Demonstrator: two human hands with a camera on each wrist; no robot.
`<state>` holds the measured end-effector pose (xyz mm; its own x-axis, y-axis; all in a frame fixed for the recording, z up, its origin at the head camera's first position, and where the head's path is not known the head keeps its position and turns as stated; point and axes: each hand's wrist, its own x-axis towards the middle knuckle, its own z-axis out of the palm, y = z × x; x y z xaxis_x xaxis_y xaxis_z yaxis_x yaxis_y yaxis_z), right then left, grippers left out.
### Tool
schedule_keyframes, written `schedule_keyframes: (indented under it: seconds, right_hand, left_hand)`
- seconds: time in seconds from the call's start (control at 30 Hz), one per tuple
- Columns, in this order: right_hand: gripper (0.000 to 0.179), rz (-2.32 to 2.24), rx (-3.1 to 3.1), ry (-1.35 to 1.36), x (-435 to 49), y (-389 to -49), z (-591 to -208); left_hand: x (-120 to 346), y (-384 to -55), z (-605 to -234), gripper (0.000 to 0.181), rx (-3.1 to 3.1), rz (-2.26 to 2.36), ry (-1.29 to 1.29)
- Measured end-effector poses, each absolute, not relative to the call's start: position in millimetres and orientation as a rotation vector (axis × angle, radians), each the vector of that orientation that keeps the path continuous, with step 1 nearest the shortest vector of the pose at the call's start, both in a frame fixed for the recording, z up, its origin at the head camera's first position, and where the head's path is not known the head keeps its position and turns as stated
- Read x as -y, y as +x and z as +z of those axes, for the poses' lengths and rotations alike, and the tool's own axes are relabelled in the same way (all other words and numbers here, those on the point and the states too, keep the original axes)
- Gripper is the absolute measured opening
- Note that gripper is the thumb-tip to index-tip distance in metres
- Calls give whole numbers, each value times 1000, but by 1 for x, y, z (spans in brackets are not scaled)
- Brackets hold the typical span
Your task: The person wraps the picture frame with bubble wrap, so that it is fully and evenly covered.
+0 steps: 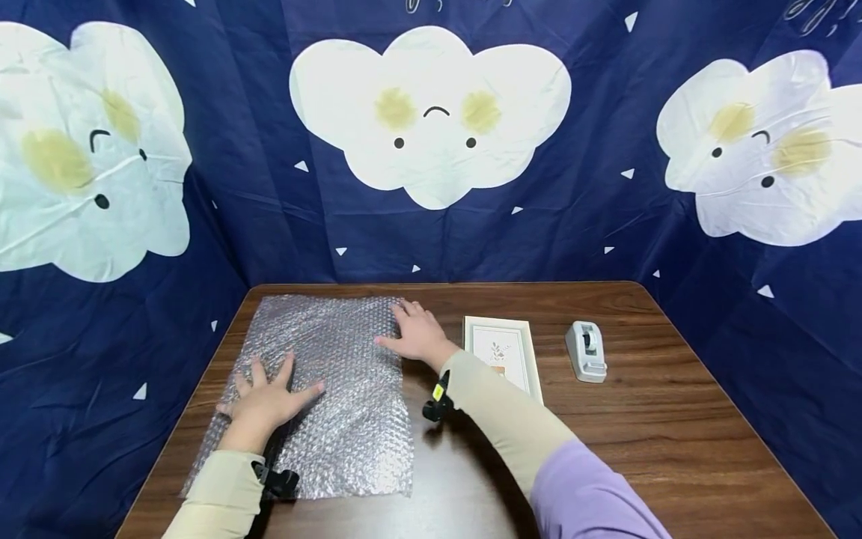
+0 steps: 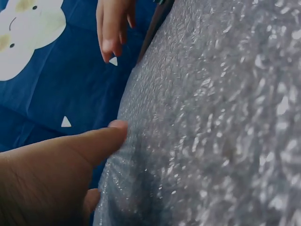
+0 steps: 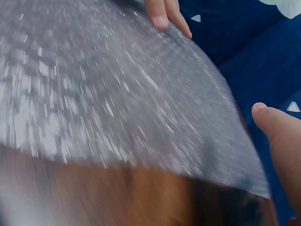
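Note:
A sheet of clear bubble wrap (image 1: pixel 343 397) lies spread flat over the left half of the wooden table. My left hand (image 1: pixel 264 400) is over its left part, fingers spread wide and straight. At the sheet's far right corner is my right hand (image 1: pixel 419 333), its fingers extended and the thumb pointing left. Neither hand grips anything. In the left wrist view the thumb (image 2: pixel 101 141) reaches out beside the bubble wrap (image 2: pixel 211 117). The right wrist view is blurred and shows the right thumb (image 3: pixel 277 127) beyond the sheet's edge.
Right of the sheet lies a pale framed card or box (image 1: pixel 501 348) with a small plant print, partly covered by my right forearm. A white tape dispenser (image 1: pixel 587 352) stands farther right on the wooden table (image 1: pixel 660 442). A dark blue cloud-patterned cloth (image 1: pixel 431 239) surrounds the table.

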<state>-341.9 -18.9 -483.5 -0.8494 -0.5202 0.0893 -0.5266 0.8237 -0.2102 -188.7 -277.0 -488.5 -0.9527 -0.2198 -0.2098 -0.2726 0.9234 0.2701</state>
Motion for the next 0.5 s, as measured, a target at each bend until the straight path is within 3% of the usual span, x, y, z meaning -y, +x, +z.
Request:
schedule_keyframes:
  seconds: [0.27, 0.5]
  right_hand:
    - [86, 392, 2959, 910, 55, -336, -506]
    - [79, 357, 2990, 892, 56, -337, -532]
  left_hand:
    - [279, -189, -495, 112, -2824, 493, -369]
    - [279, -182, -501, 108, -2841, 509, -318]
